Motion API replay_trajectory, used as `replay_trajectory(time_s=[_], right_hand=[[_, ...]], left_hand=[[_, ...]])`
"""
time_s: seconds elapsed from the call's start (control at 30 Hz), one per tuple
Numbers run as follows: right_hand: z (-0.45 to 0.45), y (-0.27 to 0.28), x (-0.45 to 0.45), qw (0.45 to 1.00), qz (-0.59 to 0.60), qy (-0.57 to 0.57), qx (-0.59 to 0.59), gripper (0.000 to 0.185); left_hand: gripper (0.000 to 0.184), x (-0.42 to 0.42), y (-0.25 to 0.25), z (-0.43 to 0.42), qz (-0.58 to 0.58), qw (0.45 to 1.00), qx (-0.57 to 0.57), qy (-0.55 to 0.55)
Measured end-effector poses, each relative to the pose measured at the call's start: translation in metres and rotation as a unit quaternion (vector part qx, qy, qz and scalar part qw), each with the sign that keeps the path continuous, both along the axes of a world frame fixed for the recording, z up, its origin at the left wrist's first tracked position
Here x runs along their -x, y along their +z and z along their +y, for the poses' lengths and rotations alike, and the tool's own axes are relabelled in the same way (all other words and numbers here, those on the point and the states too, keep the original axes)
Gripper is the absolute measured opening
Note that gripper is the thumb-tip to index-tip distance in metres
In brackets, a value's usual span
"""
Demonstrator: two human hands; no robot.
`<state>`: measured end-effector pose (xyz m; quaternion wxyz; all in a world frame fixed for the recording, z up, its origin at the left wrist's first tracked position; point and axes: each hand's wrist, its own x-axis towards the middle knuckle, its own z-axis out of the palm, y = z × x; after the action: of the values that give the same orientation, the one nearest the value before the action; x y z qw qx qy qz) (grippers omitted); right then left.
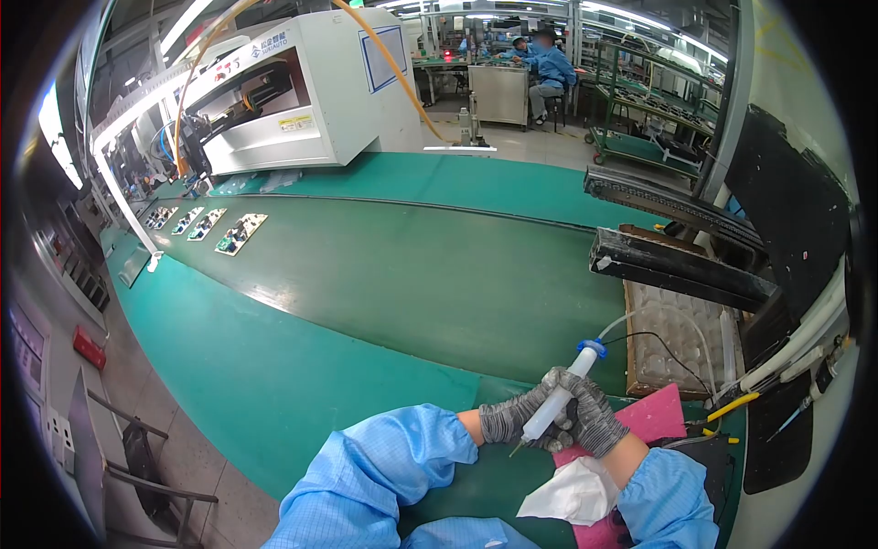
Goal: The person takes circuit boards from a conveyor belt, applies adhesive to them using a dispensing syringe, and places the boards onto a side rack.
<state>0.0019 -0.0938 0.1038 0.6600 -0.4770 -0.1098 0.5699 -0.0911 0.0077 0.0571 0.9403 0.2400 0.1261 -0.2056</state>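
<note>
A white dispensing syringe (547,414) with a blue cap (593,348) slants down to the left, its thin needle tip over the green mat. My right hand (596,419), in a grey knit glove, is closed around its barrel. Against the barrel from the left, my left hand (514,419), gloved alike, is closed too, its fingers partly hidden behind the syringe. A clear air tube (631,316) runs from the cap to the right. Under my right wrist lies a crumpled white wipe (574,492), over a pink sheet (655,417).
Several circuit boards (240,234) sit on the dark green conveyor belt (421,274) at the far left. A white machine (274,101) stands behind it. Black rails (681,267) jut in at right above a cell tray (672,343). A seated person (549,69) is in the background.
</note>
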Motion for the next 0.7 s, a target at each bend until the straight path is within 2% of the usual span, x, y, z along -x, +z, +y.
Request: replay_trajectory(time_s=[0.3, 0.37, 0.43, 0.5, 0.6, 0.7], right_hand=[[-0.001, -0.006, 0.001, 1.000, 0.008, -0.013, -0.001, 0.023], [-0.001, -0.004, -0.001, 1.000, 0.006, -0.007, -0.013, 0.023], [0.000, -0.004, -0.001, 1.000, 0.004, 0.000, -0.026, 0.023], [-0.001, -0.005, -0.001, 1.000, -0.002, -0.015, 0.008, 0.023], [0.000, -0.002, -0.001, 1.000, -0.002, -0.014, 0.009, 0.023], [0.001, -0.003, -0.001, 1.000, 0.006, -0.012, 0.003, 0.024]], left_hand=[[0.075, 0.003, 0.006, -0.002, 0.012, 1.000, -0.008, 0.012], [0.073, -0.005, -0.007, 0.001, -0.032, 0.997, -0.063, 0.032], [0.069, -0.008, -0.018, 0.004, -0.047, 0.997, -0.049, 0.028], [0.062, 0.002, -0.005, 0.002, -0.031, 0.999, 0.039, 0.005], [0.060, 0.002, -0.002, 0.002, -0.006, 1.000, 0.025, 0.016], [0.073, -0.004, -0.005, 0.000, 0.023, 0.999, -0.023, -0.001]])
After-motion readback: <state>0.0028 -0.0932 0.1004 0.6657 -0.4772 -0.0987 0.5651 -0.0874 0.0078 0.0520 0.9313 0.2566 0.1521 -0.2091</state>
